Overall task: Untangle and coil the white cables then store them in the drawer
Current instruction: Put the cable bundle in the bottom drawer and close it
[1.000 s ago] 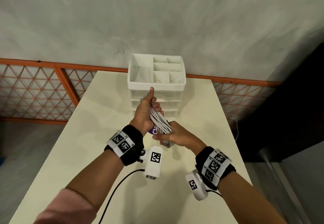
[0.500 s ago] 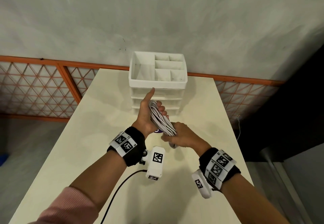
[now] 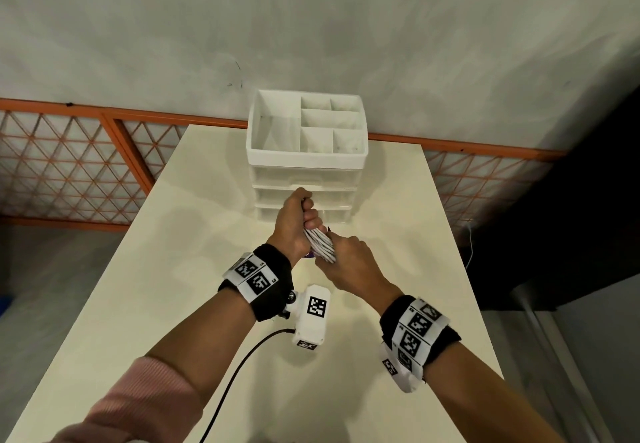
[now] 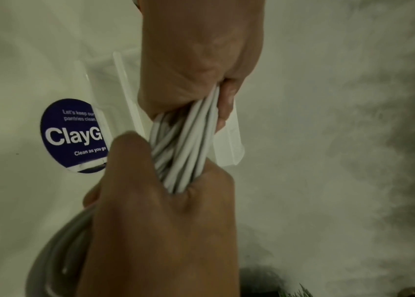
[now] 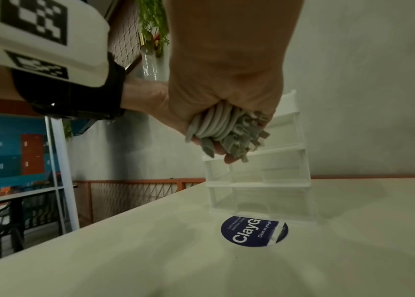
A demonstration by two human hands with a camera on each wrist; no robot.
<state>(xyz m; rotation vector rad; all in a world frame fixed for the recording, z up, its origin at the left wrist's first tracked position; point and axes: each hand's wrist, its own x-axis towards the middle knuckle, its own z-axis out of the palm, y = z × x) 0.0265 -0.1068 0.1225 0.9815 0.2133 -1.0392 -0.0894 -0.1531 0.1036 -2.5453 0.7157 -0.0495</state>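
Note:
A bundle of white cables (image 3: 320, 245) is held in the air over the cream table (image 3: 173, 269), just in front of the white drawer unit (image 3: 308, 182). My left hand (image 3: 304, 217) grips the bundle's far end, fingers and thumb curled round it. My right hand (image 3: 343, 252) grips the near end. In the left wrist view the cable strands (image 4: 183, 144) run twisted between the two fists. The right wrist view has the cables (image 5: 216, 124) looped in my right fist, with several plug ends (image 5: 247, 140) sticking out. All the drawers look closed.
An open-top organiser tray (image 3: 256, 123) with dividers crowns the drawer unit. A round blue sticker (image 5: 252, 231) lies on the table in front of the unit. An orange lattice railing (image 3: 69, 165) runs behind the table, and a black lead (image 3: 235, 373) trails from my left wrist.
My left thumb, stretched upward before, has curled onto the bundle. Both hands have drawn closer together, so less cable shows between them, and they sit slightly nearer the drawers.

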